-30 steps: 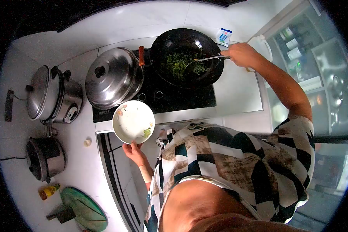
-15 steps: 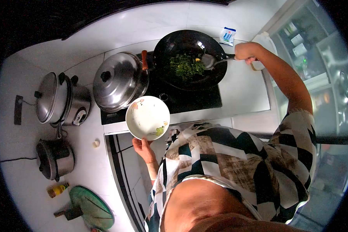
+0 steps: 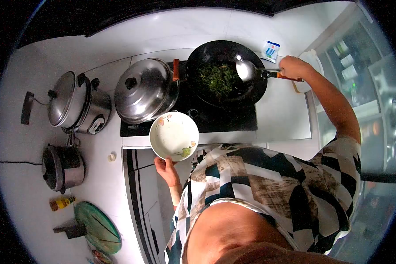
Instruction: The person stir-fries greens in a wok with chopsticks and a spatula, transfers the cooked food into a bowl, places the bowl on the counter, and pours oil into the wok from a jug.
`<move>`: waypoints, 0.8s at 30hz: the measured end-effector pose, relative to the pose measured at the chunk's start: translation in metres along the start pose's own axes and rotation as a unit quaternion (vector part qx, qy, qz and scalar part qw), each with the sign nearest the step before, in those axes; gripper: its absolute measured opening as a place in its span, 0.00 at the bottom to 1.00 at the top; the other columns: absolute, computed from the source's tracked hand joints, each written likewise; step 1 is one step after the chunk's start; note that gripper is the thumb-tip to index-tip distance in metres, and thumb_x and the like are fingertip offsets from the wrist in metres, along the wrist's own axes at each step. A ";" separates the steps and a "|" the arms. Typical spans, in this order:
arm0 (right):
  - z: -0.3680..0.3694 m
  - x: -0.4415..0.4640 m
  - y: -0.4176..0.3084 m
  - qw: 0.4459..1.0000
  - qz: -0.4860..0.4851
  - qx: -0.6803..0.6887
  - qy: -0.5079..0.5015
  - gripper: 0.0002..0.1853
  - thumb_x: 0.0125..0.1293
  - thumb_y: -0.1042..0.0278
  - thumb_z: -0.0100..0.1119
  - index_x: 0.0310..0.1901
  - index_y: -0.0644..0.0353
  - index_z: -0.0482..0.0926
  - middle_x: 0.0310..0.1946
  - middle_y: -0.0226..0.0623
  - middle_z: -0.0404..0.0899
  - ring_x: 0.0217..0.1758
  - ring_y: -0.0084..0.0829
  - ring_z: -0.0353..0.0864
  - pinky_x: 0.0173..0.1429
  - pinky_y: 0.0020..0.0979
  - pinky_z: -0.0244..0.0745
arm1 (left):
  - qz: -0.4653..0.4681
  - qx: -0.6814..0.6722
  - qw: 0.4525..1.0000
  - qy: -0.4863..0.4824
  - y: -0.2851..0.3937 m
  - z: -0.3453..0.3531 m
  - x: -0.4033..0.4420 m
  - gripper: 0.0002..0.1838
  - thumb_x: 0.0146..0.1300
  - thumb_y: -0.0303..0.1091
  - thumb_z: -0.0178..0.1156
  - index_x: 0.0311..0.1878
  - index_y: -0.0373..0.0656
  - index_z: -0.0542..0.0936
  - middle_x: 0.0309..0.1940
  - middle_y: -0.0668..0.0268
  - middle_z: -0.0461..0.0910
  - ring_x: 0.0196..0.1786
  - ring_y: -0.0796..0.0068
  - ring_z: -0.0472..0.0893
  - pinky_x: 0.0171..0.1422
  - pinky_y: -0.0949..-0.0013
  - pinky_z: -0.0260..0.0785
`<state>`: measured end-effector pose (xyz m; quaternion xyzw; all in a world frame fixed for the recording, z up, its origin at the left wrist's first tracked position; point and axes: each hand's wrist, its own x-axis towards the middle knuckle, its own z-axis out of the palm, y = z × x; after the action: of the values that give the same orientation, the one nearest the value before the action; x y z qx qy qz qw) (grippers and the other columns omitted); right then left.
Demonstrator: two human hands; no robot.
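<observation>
In my left hand (image 3: 166, 172) is a white bowl (image 3: 174, 136) with a floral pattern, gripped by its near rim. The bowl tilts toward me in front of the stove, with small bits on its inner wall. My right hand (image 3: 295, 68) is closed around the handle of a metal ladle (image 3: 247, 70). The ladle's shiny head hangs over the right side of a black wok (image 3: 202, 50). Chopped dark green leaves (image 3: 218, 80) lie in the wok. An orange and black handle shows beneath my right fingers.
A lidded steel pot (image 3: 143, 90) stands left of the wok on the black cooktop (image 3: 233, 119). Farther left are a rice cooker (image 3: 94, 112), a dark pot (image 3: 66, 167), a yellow-labelled bottle (image 3: 62, 203), a cleaver (image 3: 70, 231) and a green chopping board (image 3: 99, 226). A blue-white packet (image 3: 271, 50) lies behind my right hand.
The ladle has risen from the leaves toward the wok's right rim and turned, its head catching the light. The yellow bit beside it no longer shows. The whole view has shifted slightly.
</observation>
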<state>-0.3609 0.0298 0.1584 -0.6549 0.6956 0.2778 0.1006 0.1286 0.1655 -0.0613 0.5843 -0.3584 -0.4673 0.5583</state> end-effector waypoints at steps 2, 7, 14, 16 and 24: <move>-0.004 0.002 0.008 0.993 0.015 0.050 -0.109 0.11 0.59 0.64 0.55 0.28 0.64 0.76 0.19 0.44 0.77 0.18 0.33 0.77 0.23 0.33 0.72 | 0.002 -0.014 1.000 0.009 0.001 0.002 -0.001 0.08 0.60 0.28 0.52 0.41 0.35 0.70 0.35 0.62 0.74 0.35 0.73 0.75 0.34 0.68 0.73; 0.014 0.025 -0.005 0.923 -0.097 0.253 -0.275 0.17 0.64 0.56 0.52 0.26 0.61 0.75 0.17 0.36 0.77 0.13 0.19 0.71 0.14 0.26 0.64 | 0.009 -0.045 0.999 0.021 0.002 0.002 -0.005 0.09 0.60 0.27 0.53 0.41 0.35 0.69 0.33 0.62 0.74 0.31 0.76 0.74 0.34 0.69 0.75; 0.096 0.060 -0.074 0.811 -0.075 0.561 -0.148 0.15 0.69 0.55 0.46 0.37 0.60 0.74 0.19 0.34 0.76 0.12 0.16 0.67 0.14 0.21 0.62 | 0.004 -0.040 0.999 -0.014 0.002 -0.007 0.003 0.08 0.61 0.28 0.53 0.42 0.35 0.70 0.36 0.62 0.74 0.35 0.73 0.75 0.37 0.65 0.76; 0.105 0.047 -0.079 0.725 -0.051 0.670 -0.149 0.16 0.70 0.54 0.46 0.44 0.59 0.74 0.21 0.32 0.74 0.12 0.14 0.64 0.12 0.19 0.58 | 0.011 -0.038 0.999 -0.018 0.007 -0.003 0.005 0.08 0.61 0.28 0.53 0.42 0.35 0.70 0.36 0.61 0.75 0.35 0.73 0.76 0.37 0.65 0.76; 0.103 -0.003 -0.039 0.603 -0.038 0.765 -0.225 0.20 0.70 0.49 0.45 0.49 0.59 0.74 0.20 0.28 0.70 0.11 0.12 0.58 0.11 0.16 0.51 | -0.013 -0.042 0.997 -0.061 0.019 0.006 0.016 0.09 0.61 0.29 0.54 0.42 0.37 0.70 0.34 0.65 0.74 0.34 0.77 0.74 0.36 0.71 0.72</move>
<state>-0.3455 0.0860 0.0653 -0.2817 0.5843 -0.2213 0.7282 0.1296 0.1464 -0.0447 0.5349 -0.3643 -0.5241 0.5536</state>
